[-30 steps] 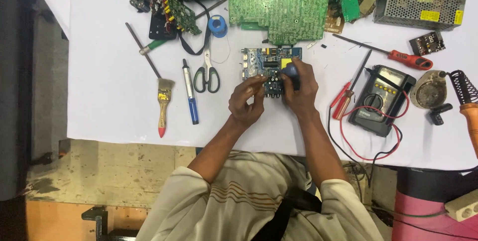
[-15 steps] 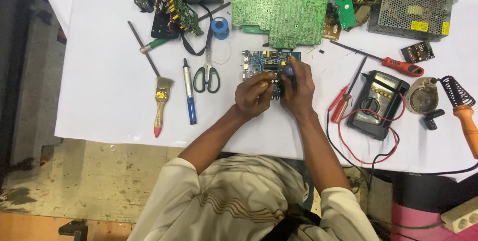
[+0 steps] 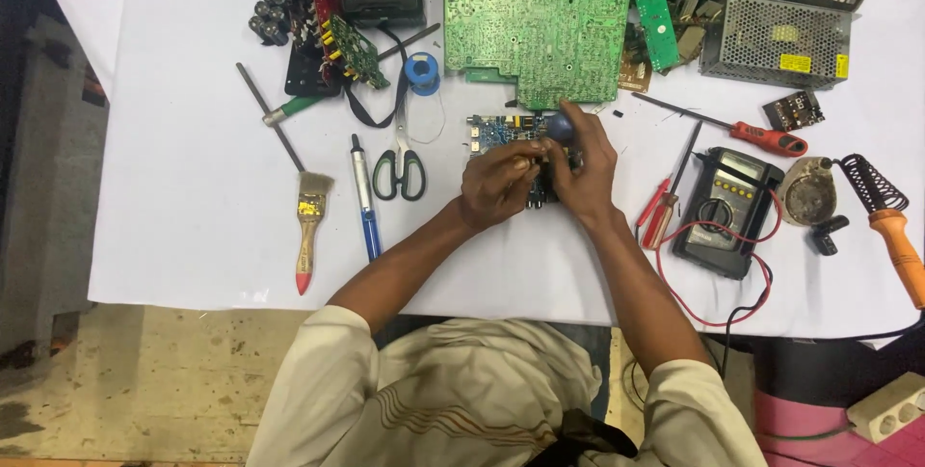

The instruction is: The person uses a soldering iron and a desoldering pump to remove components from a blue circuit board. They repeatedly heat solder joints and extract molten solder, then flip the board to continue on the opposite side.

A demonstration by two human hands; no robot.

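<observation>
Landmark: I take the large green circuit board (image 3: pixel 541 19) on the white worktop (image 3: pixel 193 197).
Small blue board (image 3: pixel 496 130): just below it.
Left hand (image 3: pixel 496 183): my grip pinches the small board's lower edge.
Right hand (image 3: pixel 583 173): clenched on a blue-handled tool (image 3: pixel 559 125).
Scissors (image 3: pixel 399 163): lower left of it.

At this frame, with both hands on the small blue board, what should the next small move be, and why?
Probably a steady turn of the blue-handled tool by the right hand, while the left hand braces the small blue circuit board. Both hands already meet over the board and the tool seems upright on it; its tip is hidden.
</observation>
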